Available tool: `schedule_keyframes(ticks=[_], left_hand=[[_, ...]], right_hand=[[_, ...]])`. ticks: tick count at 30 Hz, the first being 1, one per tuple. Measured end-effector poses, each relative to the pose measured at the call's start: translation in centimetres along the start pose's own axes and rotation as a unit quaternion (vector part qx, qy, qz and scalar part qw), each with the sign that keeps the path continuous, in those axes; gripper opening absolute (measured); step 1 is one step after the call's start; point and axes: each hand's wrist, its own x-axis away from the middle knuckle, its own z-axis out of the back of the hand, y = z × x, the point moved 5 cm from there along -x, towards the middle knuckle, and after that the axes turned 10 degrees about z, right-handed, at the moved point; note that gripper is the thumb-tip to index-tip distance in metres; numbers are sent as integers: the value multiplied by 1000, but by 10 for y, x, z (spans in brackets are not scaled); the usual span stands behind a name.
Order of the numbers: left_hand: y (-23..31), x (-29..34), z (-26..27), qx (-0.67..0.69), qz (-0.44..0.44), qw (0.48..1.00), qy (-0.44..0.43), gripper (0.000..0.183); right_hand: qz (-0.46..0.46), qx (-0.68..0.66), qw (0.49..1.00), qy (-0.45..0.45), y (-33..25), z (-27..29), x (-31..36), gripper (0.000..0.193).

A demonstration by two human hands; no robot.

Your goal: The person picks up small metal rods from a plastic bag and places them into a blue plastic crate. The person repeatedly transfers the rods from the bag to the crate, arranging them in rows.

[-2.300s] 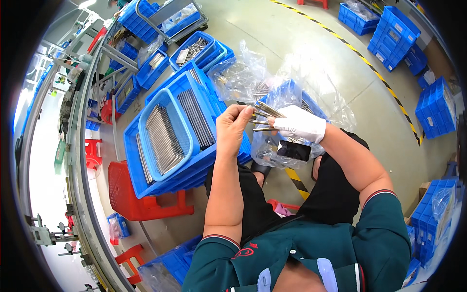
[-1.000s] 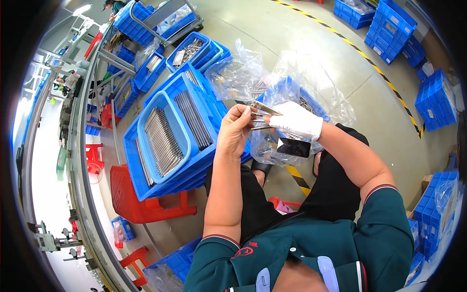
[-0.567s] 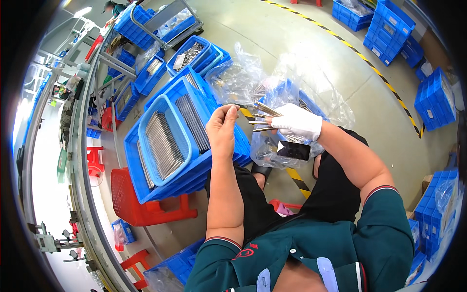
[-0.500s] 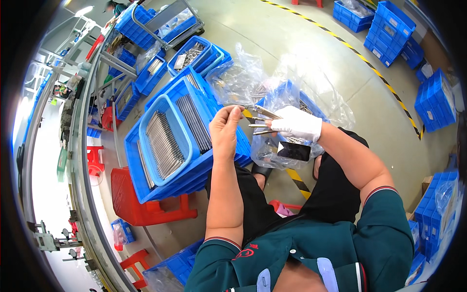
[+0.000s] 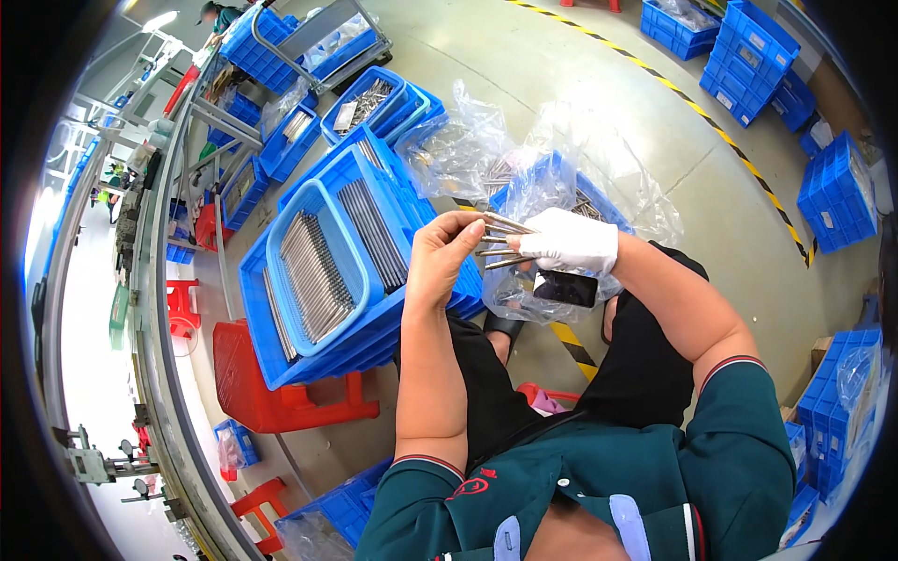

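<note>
My right hand (image 5: 572, 241), in a white glove, is closed around several thin metal rods (image 5: 505, 252) that fan out to the left. My bare left hand (image 5: 443, 254) has its thumb and forefinger pinched at the tip of the uppermost rod; the exact contact is small. Just left of that hand, a light-blue basket (image 5: 372, 245) holds a neat row of similar rods, set in a larger blue crate (image 5: 257, 323). Beyond the gloved hand, a blue crate (image 5: 608, 211) of loose rods is partly covered by clear plastic bags (image 5: 629, 178). A black phone-like rectangle (image 5: 565, 289) lies below the glove.
A red stool (image 5: 245, 379) is under the crate stack at left. More blue bins (image 5: 412, 110) of metal parts and a cart (image 5: 351, 61) stand farther off. A metal-framed bench (image 5: 154, 318) runs along the left. Blue crates (image 5: 835, 194) are stacked at right, past black-and-yellow floor tape (image 5: 692, 106).
My left hand has shifted slightly right and down, closer to the rods in the glove. The right hand stays nearly in place, and the rod ends have moved slightly.
</note>
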Motion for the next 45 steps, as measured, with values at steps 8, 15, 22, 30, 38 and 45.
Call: schedule_keyframes(ticks=[8, 15, 22, 30, 38, 45], left_hand=[[-5, -4, 0, -17, 22, 1000, -10, 25], [9, -1, 17, -46, -31, 994, 92, 21], [0, -1, 4, -76, -33, 996, 17, 20], [-2, -2, 0, 16, -5, 1000, -19, 17], [-25, -8, -9, 260, 118, 954, -90, 19], [-12, -8, -9, 7, -7, 1000, 28, 21]], right_hand=[[-2, 22, 1000, 16, 0, -3, -3, 43], [-20, 15, 1000, 10, 4, 0, -2, 44], [-7, 77, 997, -16, -6, -7, -2, 48], [-9, 39, 999, -22, 11, -8, -4, 42], [-24, 25, 999, -5, 9, -7, -2, 44], [-4, 41, 999, 12, 4, -5, 0, 46]])
